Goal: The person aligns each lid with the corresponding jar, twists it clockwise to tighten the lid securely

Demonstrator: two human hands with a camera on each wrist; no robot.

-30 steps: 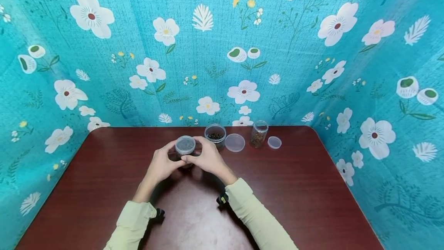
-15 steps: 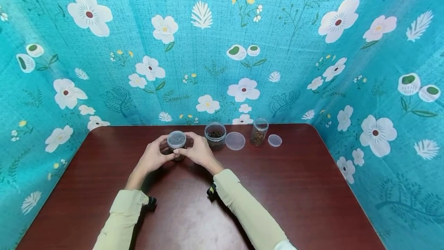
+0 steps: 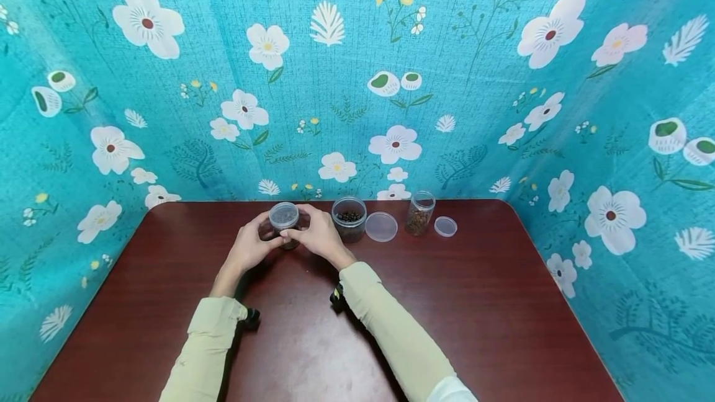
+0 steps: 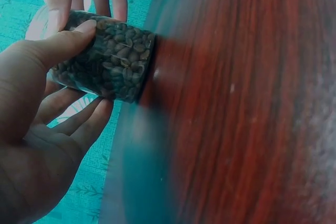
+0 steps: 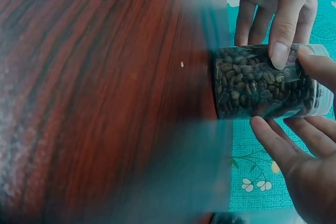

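Observation:
A clear jar of dark coffee beans [image 4: 118,56], with its lid [image 3: 283,213] on, stands upright near the back edge of the table. My left hand [image 3: 251,245] grips it from the left, thumb across the front and fingers round the far side. From the right, my right hand [image 3: 321,236] holds the same jar, its thumb on the front close to the left thumb. In the right wrist view the beans fill most of the jar [image 5: 257,85]. Its base is at or just over the table top; I cannot tell which.
To the right of my hands stands a wide lidless jar [image 3: 349,228] partly filled with dark beans. Beside it lies a large clear lid [image 3: 382,227]. Farther right are a tall jar with brown contents [image 3: 418,221] and a small lid [image 3: 445,226]. Floral cloth [image 3: 346,135] hangs behind the table [image 3: 475,303].
Both hands have carried the lidded jar a little left and away from me, toward the back edge of the table. The other jars and lids have stayed put.

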